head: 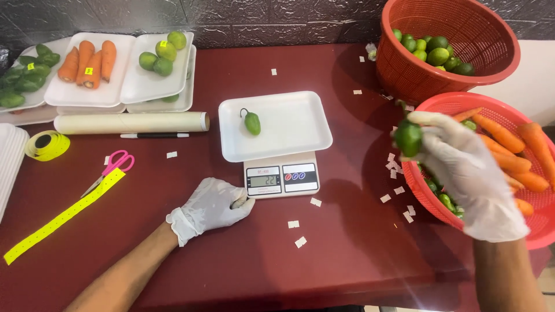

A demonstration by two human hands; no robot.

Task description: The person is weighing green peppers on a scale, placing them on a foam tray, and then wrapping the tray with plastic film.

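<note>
My right hand (468,173), in a white glove, holds a green pepper (408,137) in the air at the left rim of a red basket (428,202) filled with carrots and green peppers. My gloved left hand (211,205) rests flat on the dark red table just left of a small white kitchen scale (281,178). On the scale sits a white foam tray (289,124), and one green pepper (252,122) lies on its left part.
A taller red basket (457,32) of limes stands at the back right. At the back left are foam trays of carrots (87,60), limes (162,55) and peppers (23,72). In front of them lie a film roll (132,122), a pen, pink scissors (113,167), yellow tape (46,144). Paper scraps litter the table.
</note>
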